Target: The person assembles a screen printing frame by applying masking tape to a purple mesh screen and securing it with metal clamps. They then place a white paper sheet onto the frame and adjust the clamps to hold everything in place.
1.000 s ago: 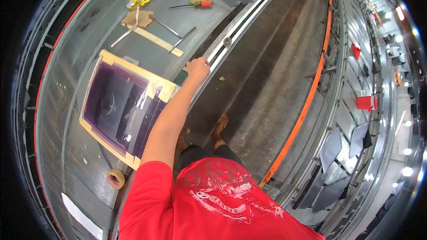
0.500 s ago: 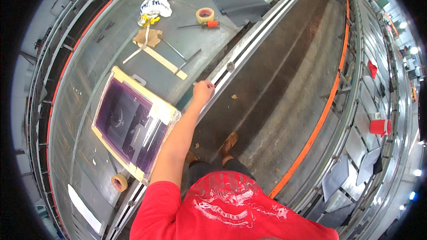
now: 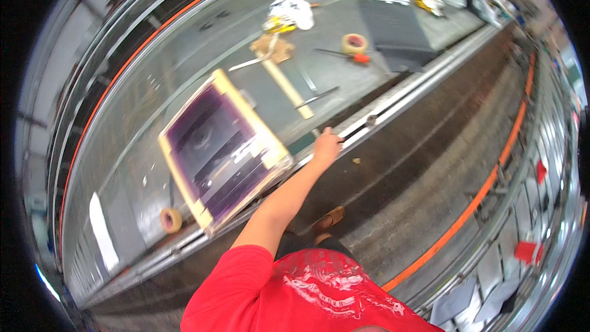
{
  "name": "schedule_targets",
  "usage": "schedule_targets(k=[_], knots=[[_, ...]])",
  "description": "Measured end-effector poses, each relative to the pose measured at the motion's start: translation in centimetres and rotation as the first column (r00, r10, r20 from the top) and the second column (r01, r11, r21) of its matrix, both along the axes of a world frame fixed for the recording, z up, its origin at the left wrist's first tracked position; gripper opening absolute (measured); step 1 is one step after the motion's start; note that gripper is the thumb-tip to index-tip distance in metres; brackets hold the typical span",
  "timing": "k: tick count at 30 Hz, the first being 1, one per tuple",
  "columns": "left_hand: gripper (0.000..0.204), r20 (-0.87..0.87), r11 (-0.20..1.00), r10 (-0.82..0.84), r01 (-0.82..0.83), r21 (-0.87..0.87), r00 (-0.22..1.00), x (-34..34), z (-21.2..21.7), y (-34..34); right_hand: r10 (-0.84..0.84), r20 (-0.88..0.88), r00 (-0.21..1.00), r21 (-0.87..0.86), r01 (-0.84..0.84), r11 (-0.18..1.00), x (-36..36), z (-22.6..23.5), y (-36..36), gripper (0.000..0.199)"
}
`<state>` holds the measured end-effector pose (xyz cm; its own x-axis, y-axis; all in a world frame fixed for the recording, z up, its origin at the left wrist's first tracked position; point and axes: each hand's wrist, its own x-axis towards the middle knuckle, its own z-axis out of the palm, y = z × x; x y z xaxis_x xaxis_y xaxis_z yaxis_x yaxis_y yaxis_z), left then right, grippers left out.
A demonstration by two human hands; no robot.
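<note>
My left hand [image 3: 329,146] is at the table's metal edge rail [image 3: 393,109], fingers curled. A small pale piece shows beside the fingers, but blur hides what they hold, if anything. My right hand is out of view. Left of my left forearm lies a screen-printing frame [image 3: 215,141] with pale taped edges and dark purple mesh. Beyond my hand, a flat wooden strip [image 3: 287,89] lies beside a thin dark metal bar [image 3: 319,96]. A piece of brown cardboard [image 3: 279,51] sits at the strip's far end.
Farther along the table [image 3: 203,55] are a tape roll [image 3: 354,43], a red-handled screwdriver [image 3: 361,59], a crumpled white bag [image 3: 294,11] and a dark sheet [image 3: 393,27]. Another tape roll [image 3: 171,220] lies near left. An orange rail [image 3: 455,233] runs along the right side of the aisle.
The view has swung, so table, frame and tools appear shifted to the right. My left hand stays by the edge rail, its fingers still curled.
</note>
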<state>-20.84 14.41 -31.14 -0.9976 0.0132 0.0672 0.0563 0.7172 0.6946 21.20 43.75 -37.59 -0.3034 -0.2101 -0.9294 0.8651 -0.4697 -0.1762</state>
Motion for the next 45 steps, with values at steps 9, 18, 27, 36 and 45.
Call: schedule_targets(k=[9,18,27,36,45], knots=[[0.020,-0.184,0.951,0.091,-0.030,0.307,0.979,15.9,11.6,-8.6,0.121,-0.004,0.993,-0.184,-0.119,0.976,-1.6,2.4,-1.4,0.045],[0.027,0.113,0.566,0.796,-0.798,0.207,0.594,41.0,12.6,-36.9,0.089,-0.054,0.995,-0.175,-0.098,0.980,-1.4,3.0,-9.1,0.042],[0.036,-0.297,0.549,0.726,-0.783,-0.292,0.620,51.8,9.1,-44.4,0.372,0.128,0.919,0.114,-0.387,0.915,3.3,7.3,-5.4,0.051],[0.029,0.011,0.754,0.418,-0.340,-0.563,0.908,46.4,8.9,-40.2,0.862,-0.357,0.361,0.827,-0.306,0.471,-9.3,16.6,-16.7,0.046],[0.052,0.170,0.878,0.460,-0.475,0.058,0.872,51.5,17.6,-34.5,0.668,-0.606,-0.432,0.713,-0.666,0.217,-7.1,26.2,-39.5,0.041]])
